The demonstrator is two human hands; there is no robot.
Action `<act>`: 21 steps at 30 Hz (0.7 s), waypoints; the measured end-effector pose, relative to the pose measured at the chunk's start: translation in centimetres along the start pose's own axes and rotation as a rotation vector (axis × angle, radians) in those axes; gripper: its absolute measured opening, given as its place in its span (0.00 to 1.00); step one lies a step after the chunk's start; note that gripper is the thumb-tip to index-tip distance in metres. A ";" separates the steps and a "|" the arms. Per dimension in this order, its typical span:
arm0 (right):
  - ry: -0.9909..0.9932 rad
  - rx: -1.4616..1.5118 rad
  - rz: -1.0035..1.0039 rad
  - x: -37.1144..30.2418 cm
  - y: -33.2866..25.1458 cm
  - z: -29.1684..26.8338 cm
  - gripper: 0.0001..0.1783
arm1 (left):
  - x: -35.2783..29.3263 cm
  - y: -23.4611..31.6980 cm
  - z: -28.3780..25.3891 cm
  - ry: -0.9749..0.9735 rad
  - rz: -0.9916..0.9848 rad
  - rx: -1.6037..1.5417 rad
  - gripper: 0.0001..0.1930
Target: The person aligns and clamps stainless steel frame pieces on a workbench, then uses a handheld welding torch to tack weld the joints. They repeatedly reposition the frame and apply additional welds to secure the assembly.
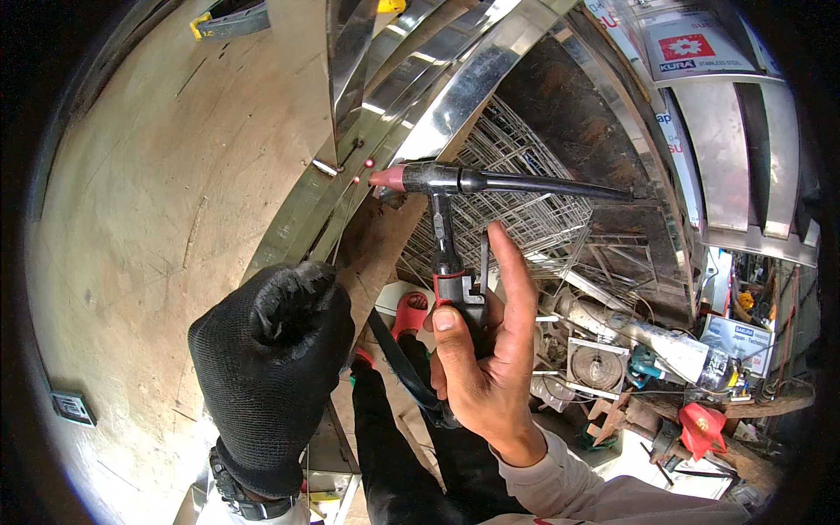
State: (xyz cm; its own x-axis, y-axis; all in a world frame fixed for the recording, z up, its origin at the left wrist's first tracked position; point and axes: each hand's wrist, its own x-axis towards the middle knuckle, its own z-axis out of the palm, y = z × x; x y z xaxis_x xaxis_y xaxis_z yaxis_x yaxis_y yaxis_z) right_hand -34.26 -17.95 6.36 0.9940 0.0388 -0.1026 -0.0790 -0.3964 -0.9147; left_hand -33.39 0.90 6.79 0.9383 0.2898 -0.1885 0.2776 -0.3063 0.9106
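Observation:
My right hand [492, 372], bare, is wrapped round the handle of a TIG welding torch [446, 229]. Its thumb lies on the handle and its index finger points up beside the lever. The torch's pink nozzle faces left, close above shiny metal strips [293, 219] at the board's edge; small reddish spots glow by the tip. My left hand [273, 346], in a black knitted glove, is closed near that edge. A thin filler rod [339, 229] runs from it up toward the nozzle; the grip on it is partly hidden by the fingers.
A wooden board [149, 210] fills the left side, with a yellow-and-black tool [229, 21] at its far edge and a small dark device [73, 408] near left. Wire mesh [516, 192] lies beyond the torch. Clutter, including a red object [702, 430], crowds the lower right.

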 end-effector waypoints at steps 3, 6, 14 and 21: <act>0.002 -0.007 0.001 0.0 0.4 0.0 0.40 | 0.0 0.5 -0.1 -0.023 -0.047 -0.013 0.06; 0.011 0.077 0.011 0.0 0.7 0.4 0.39 | 0.1 1.1 0.0 -0.025 -0.107 -0.013 0.06; -0.034 0.064 -0.065 0.4 1.2 0.2 0.39 | -0.2 0.4 0.1 0.002 -0.056 0.011 0.08; -0.086 0.030 -0.057 0.6 0.8 -0.3 0.39 | 0.0 0.8 -0.3 -0.071 -0.149 0.007 0.09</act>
State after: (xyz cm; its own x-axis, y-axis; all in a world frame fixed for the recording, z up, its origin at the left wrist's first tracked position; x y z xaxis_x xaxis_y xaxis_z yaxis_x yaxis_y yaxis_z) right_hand -33.71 -18.52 5.64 0.9867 0.1400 -0.0821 -0.0258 -0.3637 -0.9311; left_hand -33.22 0.91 7.64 0.8990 0.2676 -0.3468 0.4156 -0.2711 0.8682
